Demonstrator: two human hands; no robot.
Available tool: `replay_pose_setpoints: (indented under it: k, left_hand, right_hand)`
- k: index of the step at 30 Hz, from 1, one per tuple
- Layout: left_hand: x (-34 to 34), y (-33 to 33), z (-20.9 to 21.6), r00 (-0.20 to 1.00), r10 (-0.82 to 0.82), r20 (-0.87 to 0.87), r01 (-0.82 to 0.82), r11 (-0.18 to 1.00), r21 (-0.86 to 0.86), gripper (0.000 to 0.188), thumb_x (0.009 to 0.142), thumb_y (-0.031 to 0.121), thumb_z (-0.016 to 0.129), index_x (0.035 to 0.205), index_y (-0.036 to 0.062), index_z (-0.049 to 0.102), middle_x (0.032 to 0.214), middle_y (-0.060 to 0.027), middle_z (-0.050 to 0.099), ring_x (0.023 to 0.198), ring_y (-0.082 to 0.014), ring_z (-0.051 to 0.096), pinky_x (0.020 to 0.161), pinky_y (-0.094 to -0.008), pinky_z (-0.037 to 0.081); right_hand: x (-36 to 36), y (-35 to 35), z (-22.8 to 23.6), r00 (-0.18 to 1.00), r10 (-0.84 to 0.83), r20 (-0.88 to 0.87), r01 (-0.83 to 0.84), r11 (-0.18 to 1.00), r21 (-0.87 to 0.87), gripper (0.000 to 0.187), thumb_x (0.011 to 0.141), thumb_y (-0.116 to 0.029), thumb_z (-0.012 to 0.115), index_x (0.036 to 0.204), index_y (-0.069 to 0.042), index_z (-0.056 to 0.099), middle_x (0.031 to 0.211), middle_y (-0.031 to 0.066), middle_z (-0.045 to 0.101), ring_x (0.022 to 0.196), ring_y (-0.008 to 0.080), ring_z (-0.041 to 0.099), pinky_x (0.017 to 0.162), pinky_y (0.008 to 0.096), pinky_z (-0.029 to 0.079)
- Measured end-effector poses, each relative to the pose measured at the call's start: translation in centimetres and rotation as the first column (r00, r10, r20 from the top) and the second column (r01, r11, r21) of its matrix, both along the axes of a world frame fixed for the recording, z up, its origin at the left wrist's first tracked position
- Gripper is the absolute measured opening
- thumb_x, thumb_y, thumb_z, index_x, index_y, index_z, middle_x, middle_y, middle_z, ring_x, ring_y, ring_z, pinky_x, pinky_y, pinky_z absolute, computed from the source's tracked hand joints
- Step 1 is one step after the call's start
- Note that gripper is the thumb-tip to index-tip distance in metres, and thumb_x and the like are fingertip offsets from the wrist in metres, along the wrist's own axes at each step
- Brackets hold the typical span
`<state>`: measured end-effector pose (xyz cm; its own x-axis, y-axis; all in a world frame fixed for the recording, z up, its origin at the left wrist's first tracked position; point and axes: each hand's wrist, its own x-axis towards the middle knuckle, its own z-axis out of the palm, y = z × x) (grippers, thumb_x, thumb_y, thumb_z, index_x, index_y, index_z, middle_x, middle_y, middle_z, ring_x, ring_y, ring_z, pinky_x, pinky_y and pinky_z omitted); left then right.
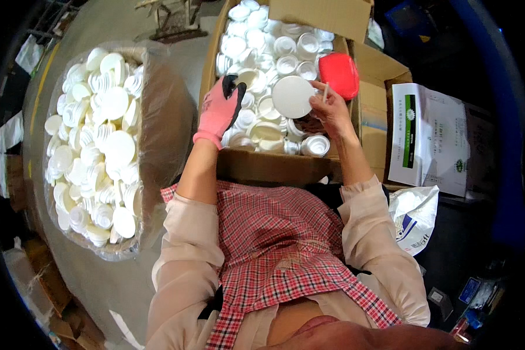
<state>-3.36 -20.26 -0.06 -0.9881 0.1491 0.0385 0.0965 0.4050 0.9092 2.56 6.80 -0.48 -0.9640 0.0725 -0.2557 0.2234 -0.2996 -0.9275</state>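
My right hand [331, 111], bare, pinches a flat round white lid [293, 97] by its right edge, above an open cardboard box [274, 166]. A thin pale strip [325, 92] stands up at its fingers; I cannot tell what it is. My left hand [220, 108] wears a pink glove with black fingers. Its fingers are curled at the left side of the box, close to the white lids [251, 79]; whatever they hold, if anything, is hidden. White plastic lids and caps [286, 45] fill the box loosely. A red plastic tub [339, 76] rests on them at the right.
To the left stands a large plastic-lined carton [169, 116] heaped with white round lids [119, 149]. A white printed carton [429, 140] is at the right, with a white plastic bag [417, 219] below it. A metal stand [178, 20] is on the far floor.
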Motion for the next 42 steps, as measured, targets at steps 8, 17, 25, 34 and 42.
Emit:
replay_pose_setpoints:
  k: [8,17,25,34,42]
  left_hand:
    - [3.7,5.0,1.7,0.824,-0.453,0.34,0.042,0.647,0.762,0.056,0.089,0.027,0.066,0.135,0.0082,0.04,0.122,-0.0104,0.053,0.104,-0.0233,0.059,0.074,-0.0392,0.058]
    - [4.1,4.7,0.2,0.577,-0.807,0.125,0.29,0.345,0.893,0.047,0.095,0.014,0.054,0.139,0.0064,0.039,0.123,-0.0122,0.055,0.11,-0.0264,0.058,0.088,-0.0423,0.052]
    - [7.5,9.7,0.0,0.661,-0.703,0.261,0.338,0.59,0.733,0.058,0.09,0.02,0.062,0.141,0.0165,0.035,0.12,-0.0075,0.054,0.104,-0.0215,0.059,0.076,-0.0392,0.056]
    - [8.4,12.4,-1.4,0.576,-0.784,0.23,0.34,0.486,0.805,0.05,0.092,0.029,0.058,0.134,0.0055,0.043,0.125,-0.0122,0.053,0.114,-0.0259,0.054,0.089,-0.044,0.051]
    - [8.1,13.2,-0.2,0.411,-0.909,0.076,0.303,0.214,0.929,0.061,0.095,0.036,0.051,0.147,0.0153,0.024,0.134,-0.0154,0.048,0.12,-0.0336,0.051,0.097,-0.053,0.045]
  right_hand:
    - [2.6,-2.8,0.4,0.929,-0.022,-0.371,0.131,0.953,0.273,0.028,0.086,-0.004,0.065,0.113,-0.001,0.063,0.091,-0.0022,0.061,0.066,0.0021,0.046,0.059,0.017,0.039]
    - [6.2,-2.5,2.3,0.888,0.204,-0.412,0.063,0.833,0.549,0.037,0.087,-0.015,0.063,0.123,-0.006,0.057,0.115,0.0096,0.057,0.095,0.0203,0.058,0.083,0.0314,0.047]
    - [7.9,-3.9,-1.9,0.918,-0.163,-0.361,0.39,0.534,0.75,0.025,0.079,-0.001,0.06,0.104,0.0,0.054,0.113,0.0209,0.052,0.103,0.0413,0.054,0.085,0.0427,0.045]
    - [9.9,-0.6,1.5,0.914,-0.058,-0.402,0.38,0.468,0.798,0.013,0.09,-0.013,0.053,0.091,-0.001,0.058,0.097,0.0196,0.059,0.092,0.0422,0.056,0.075,0.0451,0.046]
    - [18.2,7.4,8.4,0.818,-0.409,-0.404,0.562,0.42,0.713,0.031,0.101,-0.024,0.045,0.09,0.0,0.061,0.081,0.0109,0.066,0.072,0.018,0.064,0.066,0.0317,0.05]
